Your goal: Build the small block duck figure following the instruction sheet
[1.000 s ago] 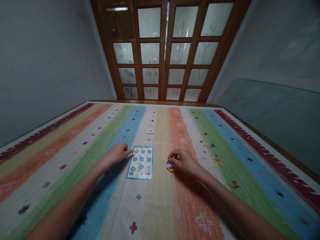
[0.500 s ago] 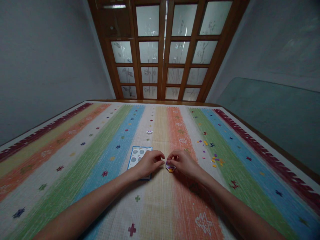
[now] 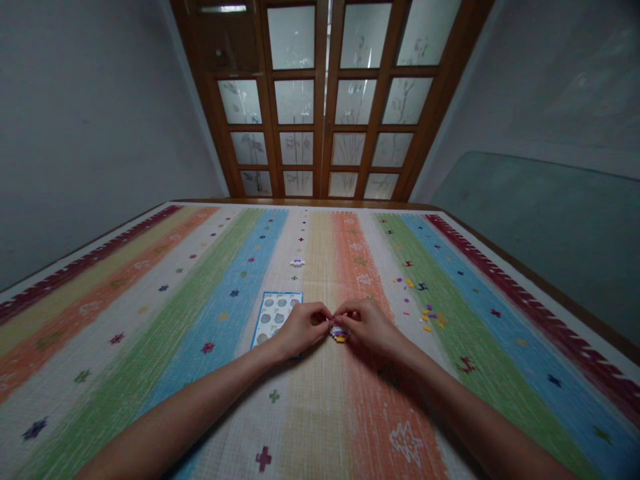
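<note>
My left hand (image 3: pixel 301 327) and my right hand (image 3: pixel 367 325) meet fingertip to fingertip over a small purple, white and yellow pixel-block piece (image 3: pixel 339 334) on the striped cloth. Both hands pinch it, fingers curled. A blue-bordered card with grey shapes (image 3: pixel 274 313) lies just left of my left hand, which partly covers its right side.
Loose small purple and yellow bits (image 3: pixel 429 315) are scattered on the green stripe to the right. A small white and purple piece (image 3: pixel 297 263) lies farther back. The striped cloth (image 3: pixel 150 320) covers the whole surface; a wooden glazed door (image 3: pixel 325 100) stands beyond.
My left hand left the card's left edge, crossed over the card to the right and joined my right hand on the small piece. My right hand stayed put.
</note>
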Available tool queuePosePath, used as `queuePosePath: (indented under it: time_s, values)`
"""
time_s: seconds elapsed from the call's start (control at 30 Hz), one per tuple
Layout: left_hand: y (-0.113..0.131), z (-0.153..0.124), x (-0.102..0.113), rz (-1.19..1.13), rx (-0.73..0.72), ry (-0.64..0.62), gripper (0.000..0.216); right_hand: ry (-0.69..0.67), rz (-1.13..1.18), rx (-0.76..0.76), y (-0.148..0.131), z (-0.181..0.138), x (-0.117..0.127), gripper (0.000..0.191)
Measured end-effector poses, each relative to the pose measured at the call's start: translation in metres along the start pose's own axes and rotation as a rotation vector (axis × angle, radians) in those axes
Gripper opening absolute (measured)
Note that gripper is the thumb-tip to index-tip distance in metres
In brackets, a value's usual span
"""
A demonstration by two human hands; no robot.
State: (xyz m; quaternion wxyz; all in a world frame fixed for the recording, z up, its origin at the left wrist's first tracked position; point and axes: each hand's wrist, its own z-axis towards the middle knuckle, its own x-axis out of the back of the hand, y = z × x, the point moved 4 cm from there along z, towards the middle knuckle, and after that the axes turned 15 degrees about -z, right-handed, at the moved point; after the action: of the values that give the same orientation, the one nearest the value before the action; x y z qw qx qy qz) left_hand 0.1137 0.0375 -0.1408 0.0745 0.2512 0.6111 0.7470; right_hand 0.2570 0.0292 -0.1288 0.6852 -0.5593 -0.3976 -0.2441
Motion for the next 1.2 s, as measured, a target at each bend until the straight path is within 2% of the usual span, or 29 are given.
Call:
queuePosePath:
  time_s: [0.2, 0.37, 0.67, 0.93, 1.07, 1.2]
  values:
    - [-0.004, 0.002, 0.000, -0.042, 0.046, 0.027, 0.010, 0.025, 0.106, 0.029, 0.002, -0.005, 0.001, 0.015]
    - [-0.002, 0.006, 0.001, -0.047, 0.081, -0.004, 0.007, 0.053, 0.142, 0.079, 0.009, -0.011, -0.005, 0.013]
    - [-0.001, 0.009, 0.001, -0.012, 0.102, -0.041, 0.008, 0.179, -0.034, 0.298, 0.005, -0.018, -0.006, 0.015]
    - [-0.002, 0.005, 0.001, -0.033, 0.100, -0.041, 0.008, 0.273, -0.142, 0.408, 0.007, -0.021, -0.011, 0.018]
    - [-0.003, 0.005, 0.001, -0.035, 0.099, -0.040, 0.008, 0.257, -0.161, 0.407, 0.005, -0.020, -0.012, 0.018]
    - [-0.004, 0.004, 0.002, -0.017, 0.093, -0.029, 0.008, 0.180, -0.115, 0.363, 0.003, -0.018, -0.009, 0.017]
